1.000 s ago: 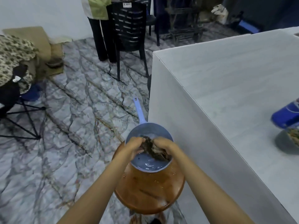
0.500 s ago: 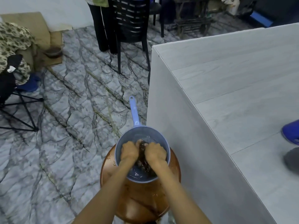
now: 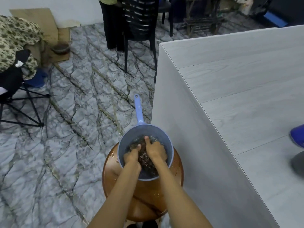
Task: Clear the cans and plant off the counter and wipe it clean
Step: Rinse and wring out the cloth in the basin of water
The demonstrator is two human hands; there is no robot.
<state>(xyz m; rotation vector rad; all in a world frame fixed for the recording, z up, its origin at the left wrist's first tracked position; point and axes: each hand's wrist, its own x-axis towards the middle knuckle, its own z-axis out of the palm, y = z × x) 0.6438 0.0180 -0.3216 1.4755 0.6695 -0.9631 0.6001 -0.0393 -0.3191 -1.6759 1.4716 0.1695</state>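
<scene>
A blue plastic dipper [image 3: 169,145] with a long handle stands on a round brown stool [image 3: 178,163] beside the grey counter [image 3: 238,99]. Inside it lies a dark wet cloth [image 3: 144,159] in water. My left hand [image 3: 131,156] and my right hand [image 3: 156,151] are both down in the dipper, gripping the cloth from either side with thumbs raised. A blue can [image 3: 297,135] shows at the counter's right edge, cut off by the frame.
A dark round object [image 3: 298,163] sits on the counter below the can. A black plastic chair [image 3: 139,27] and a person's legs [image 3: 110,27] stand beyond the counter's corner. A folding stand with patterned fabric [image 3: 14,46] is at the left on the marble-patterned floor.
Both hands lowered the cloth from above the dipper's rim down into the water and now squeeze it there. The view tilted down and left, hiding more of the can.
</scene>
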